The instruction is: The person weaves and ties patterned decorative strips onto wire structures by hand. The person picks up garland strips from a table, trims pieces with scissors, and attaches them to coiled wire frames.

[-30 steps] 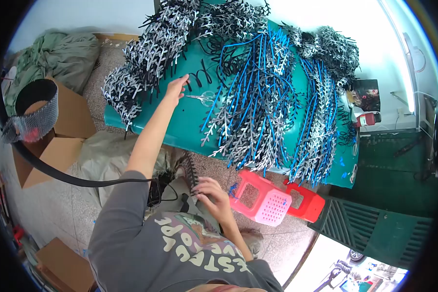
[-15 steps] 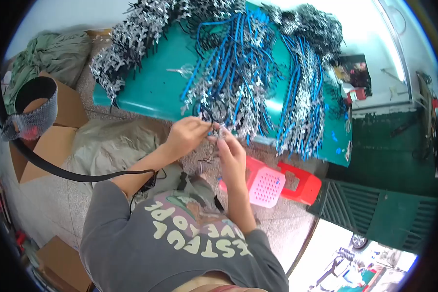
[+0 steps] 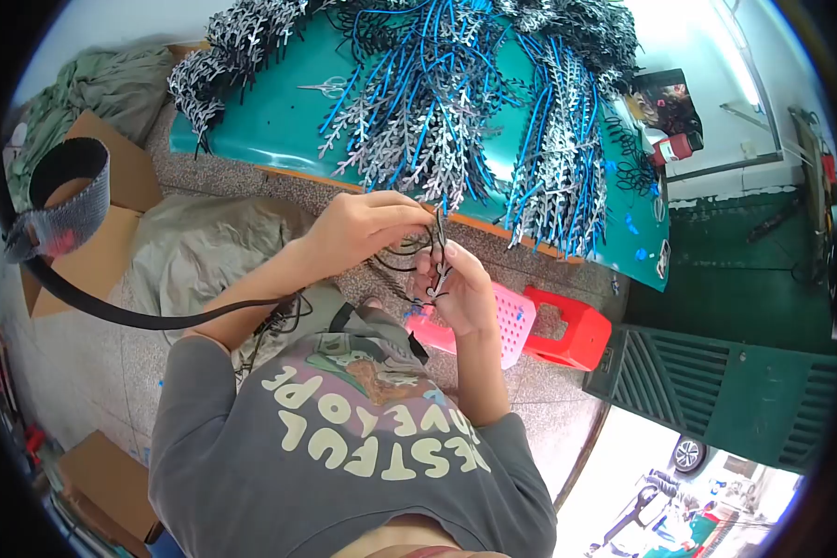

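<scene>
Thin black strands (image 3: 398,270) hang in loops between my two hands, beyond the table's front edge. The fingers of my left hand (image 3: 367,228) pinch the upper end of the strands. Just right of it, my right hand (image 3: 463,286) has its palm turned up and its fingers curled round the strands, with a small grey leafy piece at its fingers. On the green table (image 3: 270,130) lie bundles of grey and black leafy strips (image 3: 437,139) with blue stems, a second such bundle (image 3: 560,139) and a pair of scissors (image 3: 330,87).
A pink stool (image 3: 510,321) and a red stool (image 3: 577,327) stand below the table's front edge. Cardboard boxes (image 3: 112,246) and a draped cloth (image 3: 205,251) are at the left. A black cable (image 3: 130,318) crosses to my left arm. A green metal door (image 3: 679,381) is at the right.
My left hand has come back from the table to meet my right hand, which has risen. Both now hold the black strands. The table has shifted upward in view.
</scene>
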### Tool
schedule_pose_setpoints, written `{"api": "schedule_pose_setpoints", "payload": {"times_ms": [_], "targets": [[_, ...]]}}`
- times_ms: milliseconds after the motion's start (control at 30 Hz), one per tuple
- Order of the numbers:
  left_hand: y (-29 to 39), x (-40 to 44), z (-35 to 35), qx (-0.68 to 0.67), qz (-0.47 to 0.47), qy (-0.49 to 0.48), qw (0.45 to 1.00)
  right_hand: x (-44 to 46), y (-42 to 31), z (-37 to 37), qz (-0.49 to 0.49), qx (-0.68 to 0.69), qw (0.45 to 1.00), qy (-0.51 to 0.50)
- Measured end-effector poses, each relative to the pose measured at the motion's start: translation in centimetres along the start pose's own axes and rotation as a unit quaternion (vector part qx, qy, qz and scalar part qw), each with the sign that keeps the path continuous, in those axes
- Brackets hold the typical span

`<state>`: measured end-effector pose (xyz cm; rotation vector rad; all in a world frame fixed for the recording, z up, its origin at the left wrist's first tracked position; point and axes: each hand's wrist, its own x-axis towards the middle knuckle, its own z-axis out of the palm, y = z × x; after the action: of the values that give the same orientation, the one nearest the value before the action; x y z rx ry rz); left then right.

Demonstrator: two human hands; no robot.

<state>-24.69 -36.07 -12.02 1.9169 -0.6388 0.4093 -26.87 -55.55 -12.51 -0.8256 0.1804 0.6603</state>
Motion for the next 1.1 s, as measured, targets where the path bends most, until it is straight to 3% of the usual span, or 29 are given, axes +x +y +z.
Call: {"api": "schedule_pose_setpoints", "payload": {"times_ms": [167,367,733,1000,1100], "targets": [[2.0,0.8,0.3,0.062,0.111,-0.034,0.991,-2.3,-0.9,-0.7,0.054,0.08,0.994,-0.058],[3.4,1.4,0.7,0.044,0.106,-0.033,0.993,-3.5,-2.1,-0.8,0.105,0.105,0.986,-0.079],[3.4,2.2,-0.3,0.032,0.109,-0.026,0.993,-2.9,-2.8,0.5,0.096,0.068,0.992,-0.034],[3.6,2.7,-1.8,0.032,0.066,-0.038,0.997,-1.9,-2.9,1.5,0.098,0.07,0.992,-0.041],[3.9,2.9,-1.9,-0.033,-0.011,-0.025,0.999,-1.7,-2.8,1.8,0.095,0.066,0.992,-0.043]]}}
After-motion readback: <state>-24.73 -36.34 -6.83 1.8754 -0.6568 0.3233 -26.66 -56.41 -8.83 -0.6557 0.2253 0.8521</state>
